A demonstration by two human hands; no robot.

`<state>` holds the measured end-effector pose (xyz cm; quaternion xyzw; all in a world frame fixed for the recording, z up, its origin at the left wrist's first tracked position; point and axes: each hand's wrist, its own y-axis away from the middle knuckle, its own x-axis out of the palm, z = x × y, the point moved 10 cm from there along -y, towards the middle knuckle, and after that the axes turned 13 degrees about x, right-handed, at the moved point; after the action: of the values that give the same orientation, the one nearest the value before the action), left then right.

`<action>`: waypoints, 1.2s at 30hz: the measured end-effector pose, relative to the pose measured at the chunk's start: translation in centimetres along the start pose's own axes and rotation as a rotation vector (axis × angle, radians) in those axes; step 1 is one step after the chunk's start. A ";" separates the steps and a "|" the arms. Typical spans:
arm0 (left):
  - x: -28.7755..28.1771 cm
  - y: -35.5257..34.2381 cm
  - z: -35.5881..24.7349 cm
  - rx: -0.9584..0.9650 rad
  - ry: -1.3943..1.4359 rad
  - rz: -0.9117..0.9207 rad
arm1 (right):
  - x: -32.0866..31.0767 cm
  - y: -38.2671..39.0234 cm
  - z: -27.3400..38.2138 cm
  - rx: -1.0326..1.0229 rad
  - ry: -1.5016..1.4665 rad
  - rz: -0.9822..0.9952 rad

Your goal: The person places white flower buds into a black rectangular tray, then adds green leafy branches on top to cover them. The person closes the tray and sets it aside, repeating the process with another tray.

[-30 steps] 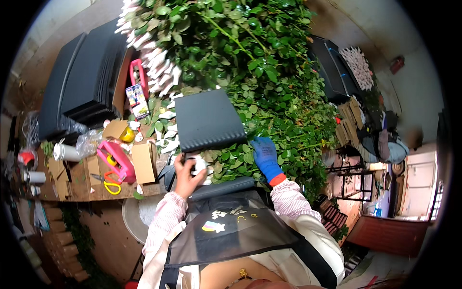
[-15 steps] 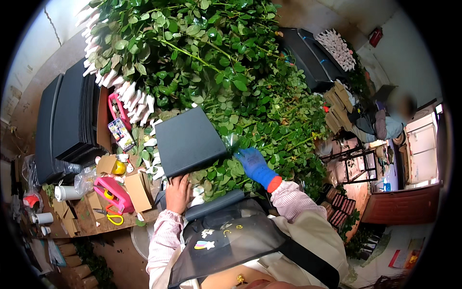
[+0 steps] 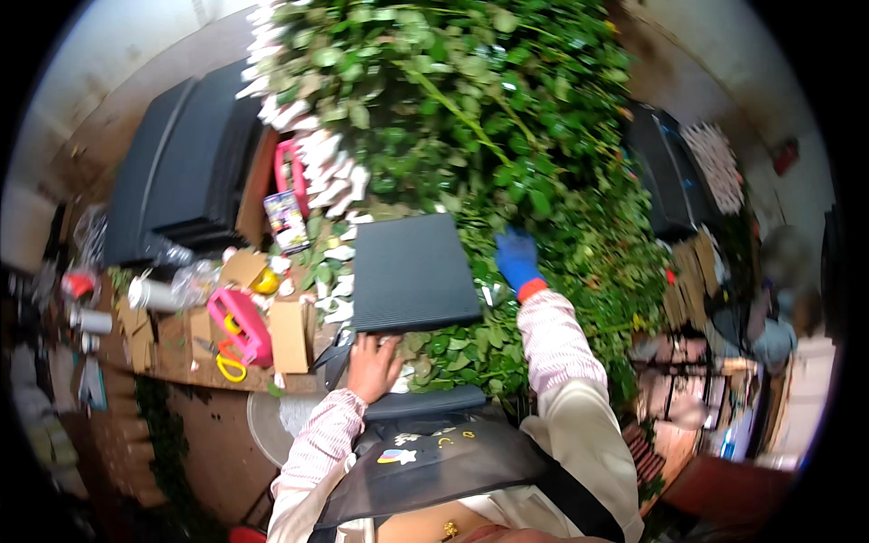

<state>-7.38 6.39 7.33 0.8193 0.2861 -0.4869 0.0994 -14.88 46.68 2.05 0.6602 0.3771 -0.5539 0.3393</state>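
A dark grey corrugated cardboard wrap [image 3: 415,271], flat and box-like, lies on leafy green stems [image 3: 579,244]. Bare, my left hand [image 3: 373,369] rests at its near edge with the fingers stretched out and touching that edge. My right hand [image 3: 517,258], in a blue glove with an orange cuff, reaches over the stems just beyond the wrap's right side. Its fingers are blurred and partly lost against the leaves, so any grip is hidden.
Left on the bench are a pink tape dispenser [image 3: 239,328], orange and yellow scissors [image 3: 230,362], cardboard pieces [image 3: 290,337] and a white cup [image 3: 152,294]. Dark sheets [image 3: 195,172] stand stacked behind. White-wrapped flower heads [image 3: 337,181] line the pile. Another person [image 3: 774,335] is at far right.
The view has swung, shifting the scene rightward. My gloved right hand has moved farther away from me, over the leaves. My left hand stays at the wrap's near edge.
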 end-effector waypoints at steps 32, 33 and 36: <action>2.1 1.2 3.5 -0.097 0.293 -0.217 | -27.3 7.4 -13.9 -0.041 -0.088 -0.559; 1.3 0.7 2.7 -0.082 0.342 -0.220 | -25.7 7.0 -16.3 0.047 -0.052 -0.471; 2.7 1.2 3.5 -0.157 0.331 -0.117 | -27.6 9.4 -18.9 0.083 -0.042 -0.541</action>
<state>-8.35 4.83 3.12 0.8599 0.3829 -0.3266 0.0859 -0.52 55.16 32.51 0.5374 0.5095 -0.6529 0.1594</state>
